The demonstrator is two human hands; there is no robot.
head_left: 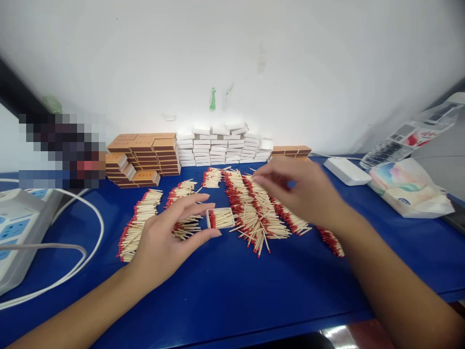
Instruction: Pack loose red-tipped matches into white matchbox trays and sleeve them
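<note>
A small white tray (220, 219), filled with matches (223, 218) whose red heads pointed to the left, lay on the blue tabletop (214, 291), near the middle. The left hand (162, 237) was placed around its left end, with the fingers (194, 198) apart from the thumb; I cannot tell whether they touched the tray. The right hand (308, 186) hung over the match piles (259, 208); its fingers (271, 167) were bent toward the thumb, but blurred, so I cannot tell if they met or held something. More match piles (141, 223) were lying at the left. Behind stood stacked white trays (218, 145), between orange matchboxes (143, 145) and a lower orange stack (290, 150). On the right were a white box (347, 170), a tissue packet (407, 189) and a plastic bottle (410, 131); on the left, a power strip (22, 228) with white cables (98, 213).
</note>
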